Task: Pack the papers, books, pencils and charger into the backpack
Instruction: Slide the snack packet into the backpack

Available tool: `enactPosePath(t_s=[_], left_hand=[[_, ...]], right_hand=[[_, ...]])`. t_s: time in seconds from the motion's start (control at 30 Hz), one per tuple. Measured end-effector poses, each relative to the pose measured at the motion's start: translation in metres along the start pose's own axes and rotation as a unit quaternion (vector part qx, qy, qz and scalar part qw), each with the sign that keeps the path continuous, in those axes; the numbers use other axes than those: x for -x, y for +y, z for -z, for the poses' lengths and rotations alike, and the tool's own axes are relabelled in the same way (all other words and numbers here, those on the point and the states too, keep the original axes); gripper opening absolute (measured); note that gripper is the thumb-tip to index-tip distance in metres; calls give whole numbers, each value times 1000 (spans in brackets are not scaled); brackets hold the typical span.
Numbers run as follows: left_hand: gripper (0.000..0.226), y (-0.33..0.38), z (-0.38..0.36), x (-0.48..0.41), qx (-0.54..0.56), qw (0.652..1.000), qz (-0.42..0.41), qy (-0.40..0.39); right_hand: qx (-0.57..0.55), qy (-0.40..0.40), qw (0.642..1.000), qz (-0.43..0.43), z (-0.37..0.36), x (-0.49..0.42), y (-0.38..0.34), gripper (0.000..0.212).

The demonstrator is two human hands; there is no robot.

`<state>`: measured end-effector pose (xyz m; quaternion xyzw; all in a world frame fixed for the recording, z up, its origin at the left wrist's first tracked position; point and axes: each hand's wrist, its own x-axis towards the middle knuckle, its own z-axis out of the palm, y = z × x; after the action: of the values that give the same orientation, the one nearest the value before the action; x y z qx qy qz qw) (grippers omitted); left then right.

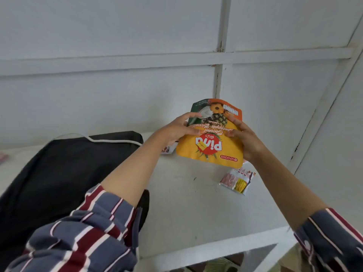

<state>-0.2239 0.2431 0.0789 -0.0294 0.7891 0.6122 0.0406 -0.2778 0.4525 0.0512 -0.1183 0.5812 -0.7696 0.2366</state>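
A white panelled wall point(117, 36) stands behind a white table point(186, 203). The black backpack point(59, 173) lies on the left part of the table, under the left forearm. An orange-yellow snack pouch point(212, 146) is held upside down above the table. The left hand point(176, 128) grips its left edge and the right hand point(245, 140) grips its right edge. A small packet point(237, 181) lies on the table, below the pouch.

Left grip point(181, 129), right grip point(246, 143), both clasping
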Motion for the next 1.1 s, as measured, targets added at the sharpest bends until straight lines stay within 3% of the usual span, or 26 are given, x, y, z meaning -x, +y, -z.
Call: enactPosePath(t_s=[0.17,0.37,0.53,0.73,0.87,0.93,1.03,1.1], left_hand=[[54,-9,6,78,16,999,-3,45],[20,-28,28,162,36,995,-8,96],[24,-39,50,230,8,994,7,109],[27,-60,80,315,8,995,12,95],[22,-86,98,356,23,988,24,150],[20,-100,105,368,-48,986,32,155],[24,-121,116,378,-233,969,47,73],[41,-133,122,380,-331,943,35,25]], right_hand=[[-18,-41,999,-27,-40,41,17,35],[-11,-67,997,-36,-97,86,44,35],[27,-81,996,-34,-143,120,60,42],[-11,-96,995,-26,-206,171,99,36],[-26,-97,995,-22,-231,196,123,37],[-36,-103,994,-29,-235,205,129,37],[-12,-125,991,-38,-238,214,131,40],[8,-149,988,-45,-240,217,131,49]])
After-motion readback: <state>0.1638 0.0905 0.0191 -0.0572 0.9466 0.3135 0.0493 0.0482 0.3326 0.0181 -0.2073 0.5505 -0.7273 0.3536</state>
